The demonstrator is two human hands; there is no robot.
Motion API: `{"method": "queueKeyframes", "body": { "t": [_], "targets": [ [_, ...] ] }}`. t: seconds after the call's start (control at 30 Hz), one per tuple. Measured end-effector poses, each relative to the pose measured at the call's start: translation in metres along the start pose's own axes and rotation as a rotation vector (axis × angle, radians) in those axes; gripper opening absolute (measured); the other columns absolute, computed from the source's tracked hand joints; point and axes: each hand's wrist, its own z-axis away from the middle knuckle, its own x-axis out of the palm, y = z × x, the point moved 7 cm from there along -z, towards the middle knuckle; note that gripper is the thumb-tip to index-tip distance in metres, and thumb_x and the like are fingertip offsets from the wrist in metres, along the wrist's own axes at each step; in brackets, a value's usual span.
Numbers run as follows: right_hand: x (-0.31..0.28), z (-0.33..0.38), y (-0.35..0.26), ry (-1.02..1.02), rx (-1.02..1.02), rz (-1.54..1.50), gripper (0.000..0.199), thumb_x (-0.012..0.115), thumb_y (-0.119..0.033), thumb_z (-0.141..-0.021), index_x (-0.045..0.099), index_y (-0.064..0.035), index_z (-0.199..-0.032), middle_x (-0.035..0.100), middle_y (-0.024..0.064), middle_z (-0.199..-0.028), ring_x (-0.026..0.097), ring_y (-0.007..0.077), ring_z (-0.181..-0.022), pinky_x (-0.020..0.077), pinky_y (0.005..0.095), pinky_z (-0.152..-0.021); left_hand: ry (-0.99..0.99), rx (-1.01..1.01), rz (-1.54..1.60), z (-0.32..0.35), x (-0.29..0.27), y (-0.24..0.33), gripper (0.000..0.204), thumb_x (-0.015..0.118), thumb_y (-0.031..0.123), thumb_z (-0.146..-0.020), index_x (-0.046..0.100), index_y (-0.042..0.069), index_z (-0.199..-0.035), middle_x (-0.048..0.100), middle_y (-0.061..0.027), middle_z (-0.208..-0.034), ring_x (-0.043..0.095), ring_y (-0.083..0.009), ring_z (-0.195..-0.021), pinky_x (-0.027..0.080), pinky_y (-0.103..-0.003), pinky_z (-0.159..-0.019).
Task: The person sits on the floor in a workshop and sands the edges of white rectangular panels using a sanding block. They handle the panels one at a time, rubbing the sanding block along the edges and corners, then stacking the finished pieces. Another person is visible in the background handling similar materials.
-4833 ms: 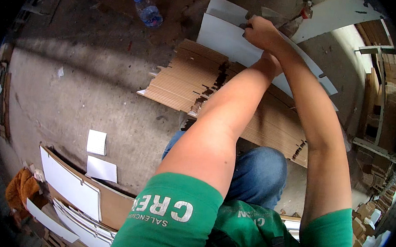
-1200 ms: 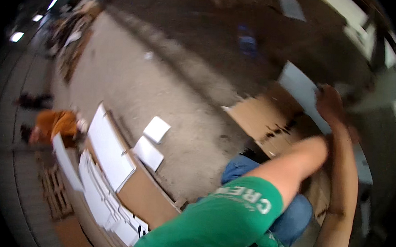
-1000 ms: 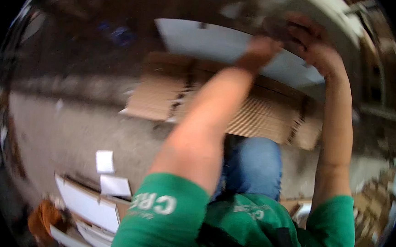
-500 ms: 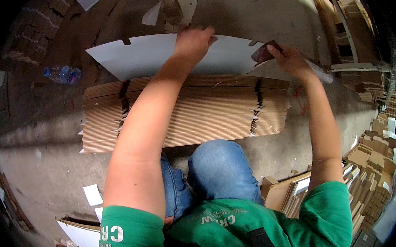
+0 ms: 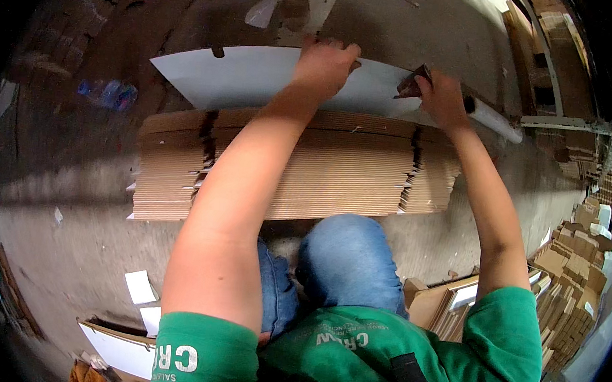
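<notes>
A white-faced cardboard sheet [image 5: 250,80] with a notch in its far edge leans at the back of a tall stack of cut cardboard sheets [image 5: 336,168]. My left hand [image 5: 327,66] is closed over the sheet's far edge, the fingertips hidden behind it. Between the fingers of my right hand [image 5: 446,101] is a folded dark brown piece [image 5: 411,83], perhaps sandpaper, held against the sheet's right end. Dark slots run down the stack's near face on the left and right.
A plastic bottle [image 5: 110,95] lies on the floor to the left. Beyond my right hand is a pale roll [image 5: 495,120]. Cardboard pieces [image 5: 573,281] pile up at the right, and more panels [image 5: 447,307] lean beside my knee. White scraps [image 5: 141,287] lie at lower left.
The whole view has shifted slightly. Relative to the sheet, my right hand with the brown piece has moved a little left, now covering the right notch. My left hand keeps its hold.
</notes>
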Motion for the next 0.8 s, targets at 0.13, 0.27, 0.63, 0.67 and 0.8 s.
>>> {"method": "queueKeyframes", "body": {
  "t": [0.13,0.27,0.63,0.67,0.8],
  "targets": [
    [0.006,-0.004,0.015,-0.11,0.178,-0.005,0.031,0.044,-0.029,-0.085,0.058,-0.0012,-0.082,0.059,0.0196,-0.071,0.059,0.035,-0.063,0.0457,0.0445,-0.063,0.021,0.037,-0.004,0.003,-0.001,0.004,0.02,0.053,0.027,-0.08,0.05,0.01,-0.089,0.057,-0.0145,-0.076,0.057,-0.0334,-0.074,0.043,-0.047,-0.063],
    [-0.039,-0.033,-0.002,0.029,0.249,0.074,0.03,0.048,-0.029,-0.087,0.06,-0.0016,-0.084,0.06,0.0078,-0.063,0.058,0.0155,-0.056,0.0466,0.0319,-0.055,-0.046,-0.001,-0.067,0.007,-0.004,0.005,0.017,0.052,0.026,-0.081,0.05,0.01,-0.088,0.056,-0.0133,-0.081,0.057,-0.033,-0.077,0.042,-0.049,-0.069],
    [-0.056,-0.062,-0.244,0.166,-0.61,-0.306,0.031,0.051,-0.035,-0.084,0.059,-0.0053,-0.086,0.058,0.0051,-0.062,0.056,0.0127,-0.053,0.0459,0.0281,-0.054,0.302,-0.048,-0.105,-0.002,-0.014,0.003,0.038,0.046,0.023,-0.084,0.043,0.013,-0.121,0.04,-0.0135,-0.124,0.035,-0.0286,-0.117,0.024,-0.04,-0.099],
    [-0.022,-0.076,-0.254,-0.13,-0.406,-0.364,0.031,0.052,-0.034,-0.083,0.058,-0.0038,-0.085,0.058,0.0069,-0.062,0.057,0.0159,-0.055,0.0467,0.0299,-0.056,0.213,-0.076,0.041,-0.002,-0.005,-0.002,0.035,0.045,0.025,-0.084,0.046,0.013,-0.117,0.043,-0.0134,-0.119,0.038,-0.0285,-0.113,0.024,-0.041,-0.098],
    [0.023,-0.088,-0.313,-0.265,-0.409,-0.347,0.031,0.051,-0.029,-0.083,0.055,0.0011,-0.079,0.057,0.0145,-0.062,0.058,0.025,-0.057,0.0479,0.0355,-0.054,-0.017,-0.108,0.202,0.006,0.026,-0.007,0.032,0.044,0.031,-0.082,0.052,0.012,-0.106,0.053,-0.0134,-0.106,0.047,-0.0292,-0.104,0.027,-0.044,-0.093]
  ]
}}
